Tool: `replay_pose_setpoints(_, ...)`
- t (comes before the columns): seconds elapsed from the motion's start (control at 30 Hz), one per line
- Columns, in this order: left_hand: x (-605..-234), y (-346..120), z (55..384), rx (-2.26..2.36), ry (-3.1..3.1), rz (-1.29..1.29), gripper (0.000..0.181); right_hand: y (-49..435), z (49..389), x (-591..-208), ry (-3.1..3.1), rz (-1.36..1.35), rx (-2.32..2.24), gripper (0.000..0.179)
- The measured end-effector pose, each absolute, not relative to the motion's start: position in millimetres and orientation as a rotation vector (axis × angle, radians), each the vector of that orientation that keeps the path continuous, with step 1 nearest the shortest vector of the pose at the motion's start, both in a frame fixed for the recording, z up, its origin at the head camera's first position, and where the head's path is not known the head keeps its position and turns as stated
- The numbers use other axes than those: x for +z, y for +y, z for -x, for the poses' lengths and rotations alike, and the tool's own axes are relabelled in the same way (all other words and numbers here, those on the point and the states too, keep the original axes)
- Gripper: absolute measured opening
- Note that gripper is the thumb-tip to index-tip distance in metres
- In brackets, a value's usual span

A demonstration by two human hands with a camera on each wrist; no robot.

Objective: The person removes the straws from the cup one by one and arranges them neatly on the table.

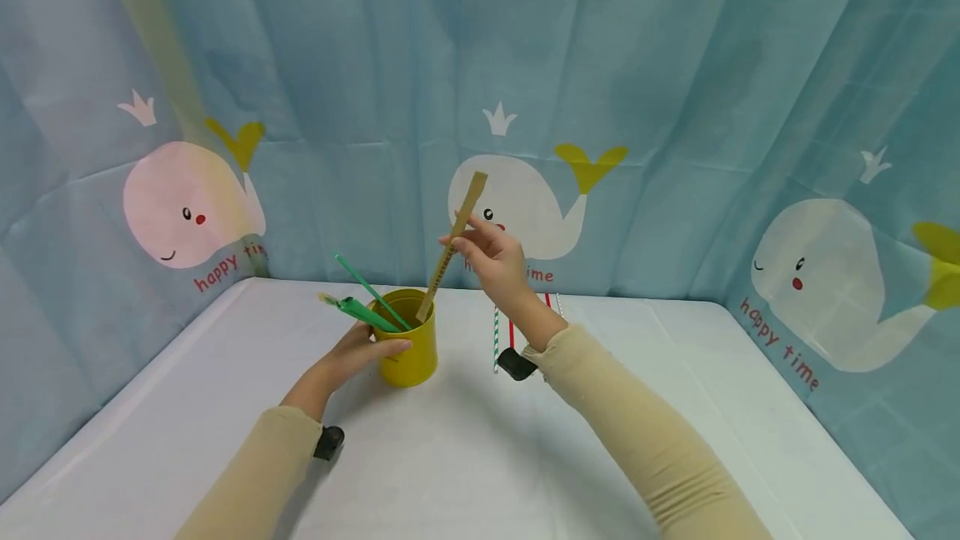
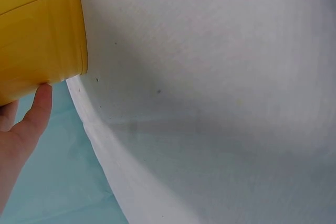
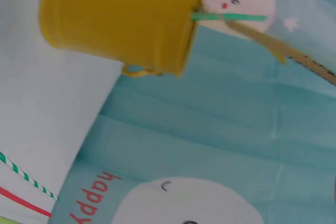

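Holds the yellow bucket in the left hand, thumb in front, other fingers mostly hidden. Pinches a slanted, printed brown strip in the right hand, lower end at the bucket's mouth. Has white table rightward and nearer, blue curtain close behind. Cannot make out the green items' lower ends; sees straws partly covered by the right sleeve.

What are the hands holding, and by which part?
Left hand holds the yellow bucket by its side; right hand pinches the brown strip near its middle.
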State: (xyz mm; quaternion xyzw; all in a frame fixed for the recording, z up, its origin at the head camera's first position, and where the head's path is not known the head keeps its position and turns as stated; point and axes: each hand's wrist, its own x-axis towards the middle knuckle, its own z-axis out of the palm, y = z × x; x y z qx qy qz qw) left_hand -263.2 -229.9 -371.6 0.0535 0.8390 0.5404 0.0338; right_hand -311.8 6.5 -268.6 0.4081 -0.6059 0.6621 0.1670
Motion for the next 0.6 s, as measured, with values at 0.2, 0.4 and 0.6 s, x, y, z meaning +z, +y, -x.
replay_pose_setpoints(0.2, -374, -231, 265, 1.685, 2.571, -0.175, 0.072, 25, 314, -252, -1.585, -1.028, 2.004, 0.043)
replay_pose_setpoints(0.4, -376, -231, 265, 1.704, 2.552, -0.176, 0.072, 43, 319, -256, -1.679, -1.021, 1.954, 0.035)
replay_pose_setpoints(0.6, -374, -231, 265, 1.688, 2.558, -0.186, 0.071, 63, 321, -278, -1.921, -1.028, 1.914, 0.027)
